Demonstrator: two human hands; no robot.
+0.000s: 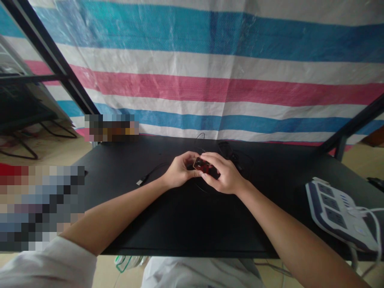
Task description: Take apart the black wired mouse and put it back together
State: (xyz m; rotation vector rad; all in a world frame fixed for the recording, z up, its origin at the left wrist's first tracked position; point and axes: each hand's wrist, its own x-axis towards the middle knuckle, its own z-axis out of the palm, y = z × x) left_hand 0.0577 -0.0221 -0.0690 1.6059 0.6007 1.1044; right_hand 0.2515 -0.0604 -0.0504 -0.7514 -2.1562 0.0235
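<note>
One USB plug [139, 181] lay loose on the black table [192, 224], its lead [153, 169] running toward the left hand [180, 171]; if that lead was joined to the device [198, 164], which could not be told, a quick lift might have strained the joint. The left hand was curled nearly closed, thumb and fingers at the near end of the device, a small dark-and-red thing held between both hands above the middle of the table. The right hand [224, 173] arched over its other side, fingers on top and thumb below; with so little surface to grip, uneven pressure could have squeezed it free. Just behind lay a tangled black cable [227, 150] that fingers might have snagged. Farthest right, a power strip [336, 212] stood near the right forearm [279, 220], where an outward swing could have knocked its white cord [377, 228].
</note>
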